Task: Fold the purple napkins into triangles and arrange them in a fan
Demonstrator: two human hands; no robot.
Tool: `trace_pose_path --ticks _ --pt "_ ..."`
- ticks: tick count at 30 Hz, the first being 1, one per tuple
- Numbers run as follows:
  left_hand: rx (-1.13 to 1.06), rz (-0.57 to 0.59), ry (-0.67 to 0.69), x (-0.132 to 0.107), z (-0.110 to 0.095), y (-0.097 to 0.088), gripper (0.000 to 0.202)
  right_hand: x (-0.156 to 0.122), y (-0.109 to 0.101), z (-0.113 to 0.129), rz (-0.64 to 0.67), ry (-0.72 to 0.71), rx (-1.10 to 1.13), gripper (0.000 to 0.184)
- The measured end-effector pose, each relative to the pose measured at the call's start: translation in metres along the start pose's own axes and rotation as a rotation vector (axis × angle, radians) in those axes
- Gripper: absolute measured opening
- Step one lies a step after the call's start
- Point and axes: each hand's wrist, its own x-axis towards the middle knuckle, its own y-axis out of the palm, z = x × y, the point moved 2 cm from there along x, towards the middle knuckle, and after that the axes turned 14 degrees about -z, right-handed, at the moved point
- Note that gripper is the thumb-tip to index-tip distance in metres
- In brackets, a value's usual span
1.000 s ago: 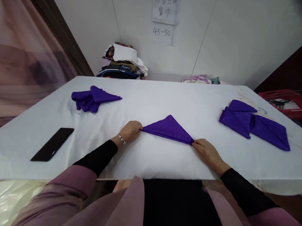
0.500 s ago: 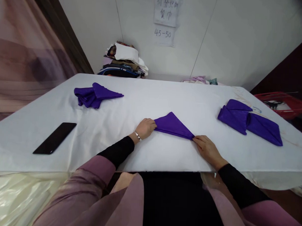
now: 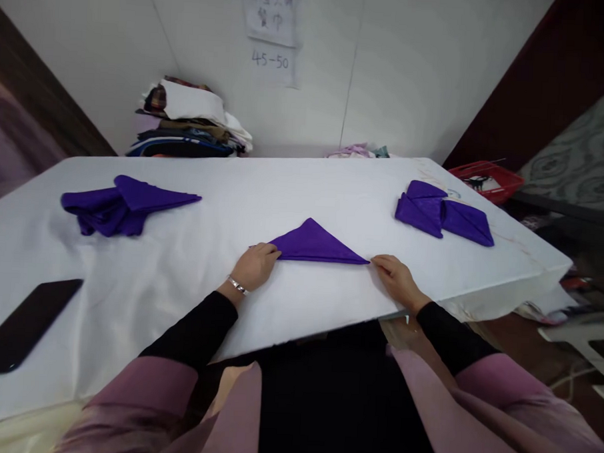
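Holding down the left corner of a purple, triangular piece of folded cloth (image 3: 311, 243), our left hand (image 3: 254, 264) is closing its fingers over the fabric, and a little tip is poking out behind them. Our right hand (image 3: 396, 279) is keeping its fingers narrow at the triangle's right tip; we cannot tell whether they are pinching it or only touching it. The triangle is lying flat beneath its peak, its long folded edge facing us, on a table (image 3: 284, 185) covered in smooth white fabric. A silver-coloured metal bracelet (image 3: 237, 285) is circling our left wrist, just beside the triangle's left corner.

Left of the triangle, a loosely gathered purple cloth bundle (image 3: 105, 208) is resting, and nearer to us than that corner a flat, black, rectangular object (image 3: 30, 321) is lying. Right of the triangle and farther from us, a purple cloth folded into angular panels (image 3: 420, 211) is sitting. Beyond the triangle, toward the left, a stack of mixed-colour folded textiles (image 3: 192, 105) is standing against the wall, while a red plastic basket (image 3: 510, 183) is showing far to its right.
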Motion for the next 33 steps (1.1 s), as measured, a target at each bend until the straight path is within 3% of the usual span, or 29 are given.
trace_pose_path --ticks 4,6,13,24,33 --pt "-0.01 -0.023 0.003 0.0 0.003 0.002 0.032 0.0 -0.007 -0.014 -0.077 0.323 0.1 0.023" --pt "-0.009 -0.035 0.005 -0.001 0.004 0.003 0.032 0.001 -0.006 -0.013 -0.058 0.397 0.126 0.024" --pt "-0.042 -0.068 0.022 0.0 0.006 0.003 0.036 0.011 0.007 0.008 0.111 0.153 0.013 0.021" --pt "-0.053 -0.066 0.001 -0.001 0.006 0.003 0.034 0.02 0.011 0.013 0.16 0.119 -0.071 0.016" --pt "-0.106 -0.063 -0.017 -0.001 0.007 0.001 0.032 0.015 0.007 0.018 0.184 -0.054 -0.302 0.018"
